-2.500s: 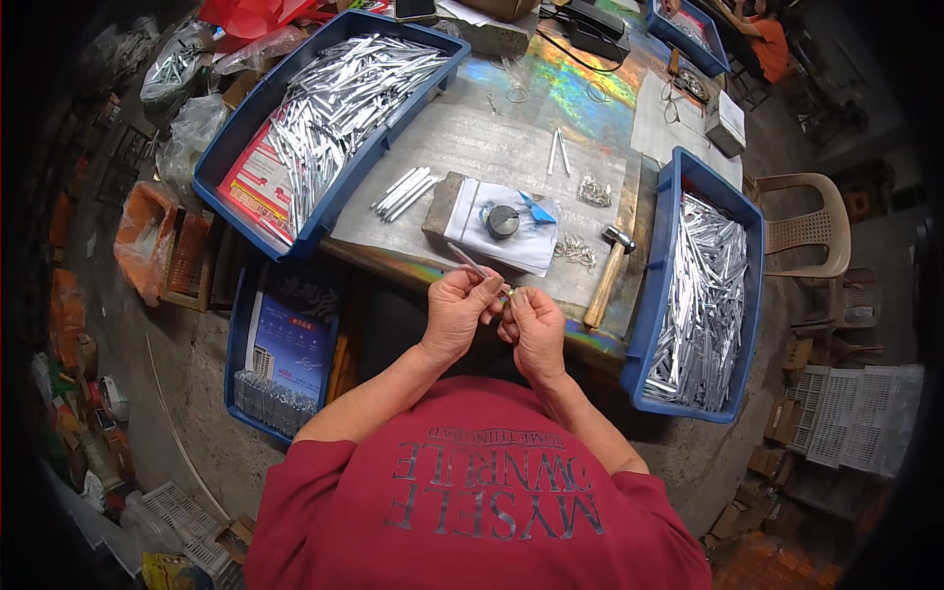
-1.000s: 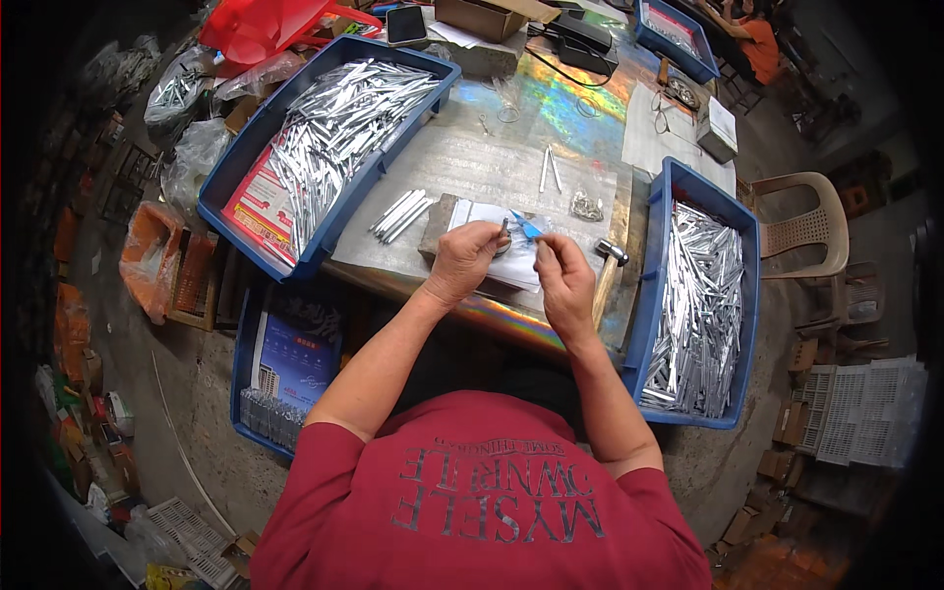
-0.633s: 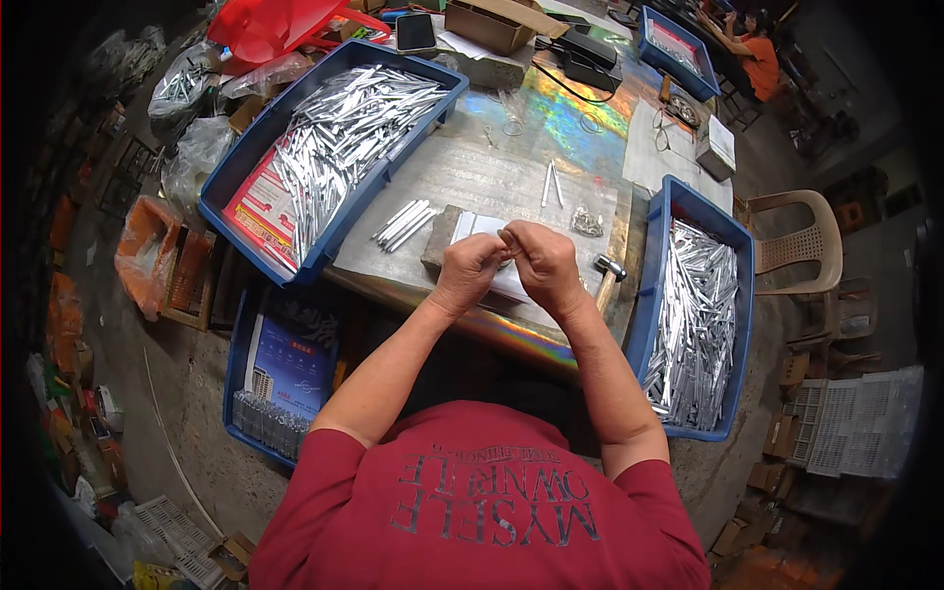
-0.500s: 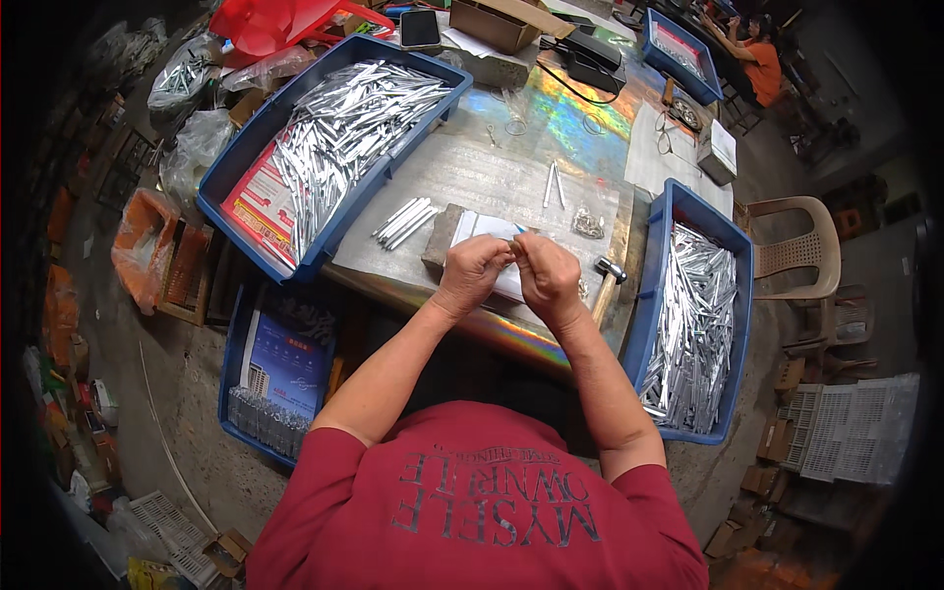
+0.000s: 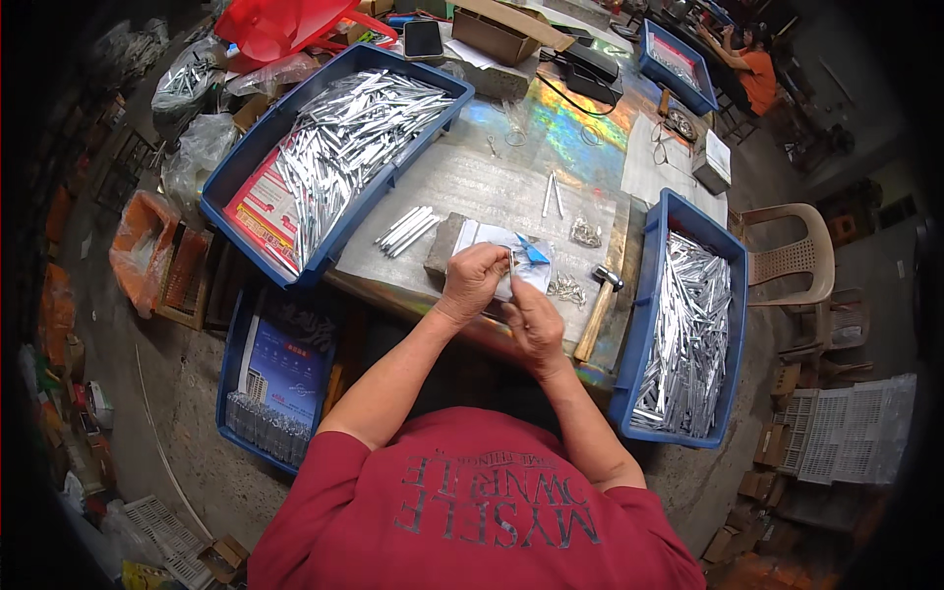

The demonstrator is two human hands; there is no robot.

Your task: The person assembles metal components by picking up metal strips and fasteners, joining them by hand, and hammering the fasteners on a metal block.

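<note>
My left hand [image 5: 476,282] is closed in a pinch, with a small thin silver metal piece [image 5: 511,260] showing at its fingertips. Just below and to the right, my right hand [image 5: 536,323] has its fingers bent together near the lower end of that piece; whether it also grips it is hard to make out. Behind them a white pad [image 5: 482,234] with a blue patch [image 5: 533,253] rests against a grey block [image 5: 444,246]. A hammer [image 5: 597,315] with a wooden handle lies right of my hands, beside a small heap of metal bits [image 5: 567,288].
Blue bins of slim silver metal pieces stand at left [image 5: 324,261] and right [image 5: 621,393]. Several slim pieces [image 5: 406,230] lie in a row on the table, with a V-shaped pair [image 5: 553,196] farther back. A plastic chair [image 5: 792,251] stands right; another person [image 5: 757,79] sits far right.
My right hand has come down toward me, slightly apart from my left. The blue patch, the metal bits and the hammer's handle now show more fully.
</note>
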